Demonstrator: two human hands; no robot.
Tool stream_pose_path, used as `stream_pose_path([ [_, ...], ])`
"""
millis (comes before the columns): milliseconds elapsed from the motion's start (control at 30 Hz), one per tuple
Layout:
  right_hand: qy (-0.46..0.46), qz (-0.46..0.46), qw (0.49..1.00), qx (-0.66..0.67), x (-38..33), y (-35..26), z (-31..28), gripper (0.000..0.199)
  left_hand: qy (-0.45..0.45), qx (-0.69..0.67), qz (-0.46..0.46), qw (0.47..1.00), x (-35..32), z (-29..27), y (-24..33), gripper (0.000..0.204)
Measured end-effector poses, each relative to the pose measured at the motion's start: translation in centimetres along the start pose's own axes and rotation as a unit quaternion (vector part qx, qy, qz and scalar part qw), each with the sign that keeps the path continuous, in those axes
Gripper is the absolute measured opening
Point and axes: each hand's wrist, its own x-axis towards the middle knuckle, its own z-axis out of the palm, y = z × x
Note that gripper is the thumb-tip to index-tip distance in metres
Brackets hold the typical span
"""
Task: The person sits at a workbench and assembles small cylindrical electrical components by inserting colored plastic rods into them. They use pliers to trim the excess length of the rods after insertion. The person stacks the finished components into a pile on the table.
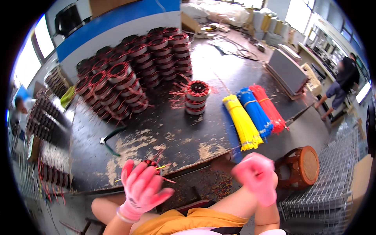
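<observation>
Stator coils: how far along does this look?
Done, seemingly: a big stack of wound stators at the back of the worktable. In hand: the left hand holds one stator with loose wires; the right hand is fisted beside it. Possibly left: a short pile mid-table; yellow, blue and red sleeve bundles lie unused.

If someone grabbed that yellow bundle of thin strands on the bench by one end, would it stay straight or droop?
The yellow bundle would probably droop somewhat: its strands look thin and long. A tie near its far end holds them together, so the loose near end, already fanned out, might splay further. It looks light for its size.
</observation>
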Motion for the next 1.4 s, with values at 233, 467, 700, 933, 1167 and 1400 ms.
stream_pose_path([
  [233,-0.193,-0.034,0.959,0.203,3.2,-1.5,9.8,0.012,-0.026,0.029,0.039,0.998,2.0,-1.9,-1.0,0.026],
  [467,-0.157,-0.203,0.957,-0.132,3.2,4.5,17.9,0.018,-0.056,-0.103,-0.262,0.958,-2.0,2.7,-2.9,0.029],
  [700,-0.19,-0.188,0.949,-0.166,2.0,6.6,19.2,0.017,-0.104,-0.138,-0.321,0.931,-3.5,6.2,-3.3,0.023],
  [933,-0.316,0.143,0.935,0.069,5.7,5.5,19.3,0.027,-0.108,-0.131,-0.291,0.941,-3.9,6.2,-3.3,0.026],
  [1167,-0.301,0.15,0.926,0.172,5.3,7.0,20.2,0.02,-0.091,-0.163,-0.312,0.931,-4.2,6.6,-3.6,0.029],
  [1400,-0.202,0.047,0.977,0.053,3.2,5.7,18.9,0.012,-0.14,-0.227,-0.317,0.91,-4.2,6.1,-3.8,0.02],
])
